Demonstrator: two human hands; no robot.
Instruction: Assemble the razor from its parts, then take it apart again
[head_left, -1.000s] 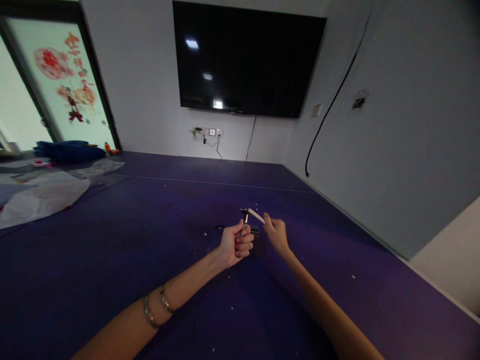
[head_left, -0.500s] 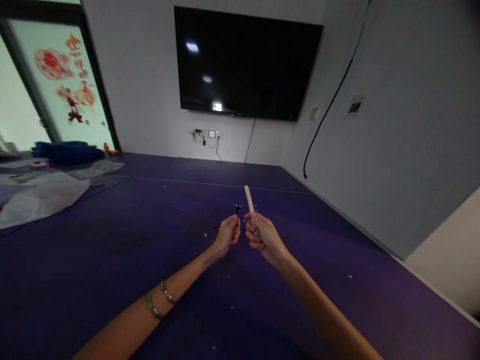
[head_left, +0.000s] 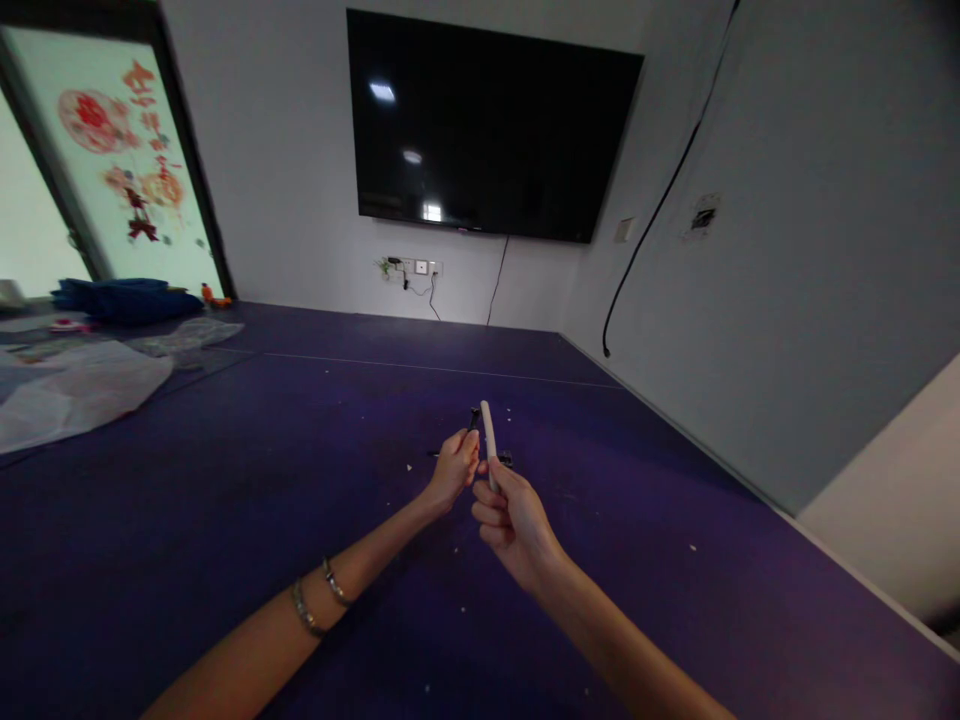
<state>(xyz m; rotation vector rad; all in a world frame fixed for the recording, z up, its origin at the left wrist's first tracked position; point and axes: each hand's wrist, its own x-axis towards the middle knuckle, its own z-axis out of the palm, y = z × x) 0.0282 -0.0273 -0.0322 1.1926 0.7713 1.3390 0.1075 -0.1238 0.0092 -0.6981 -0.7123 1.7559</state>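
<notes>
your right hand (head_left: 519, 522), fingers curled in, pinches a pale, slender, rod-shaped stick (head_left: 488, 428) (its material is unclear); just left of the stick, your left hand (head_left: 455, 468) is closed around a small, dark, narrow tool (head_left: 474, 417).

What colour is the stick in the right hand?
The stick in the right hand is off-white; it shows best in the head view.

Bare L hand (head_left: 454, 472): closed grip, fingers curled, thumb uppermost. Bare R hand (head_left: 519, 520): thumb/index pinched, other fingers curled. Bare forearms (head_left: 615, 625) extended fwd, converging.
</notes>
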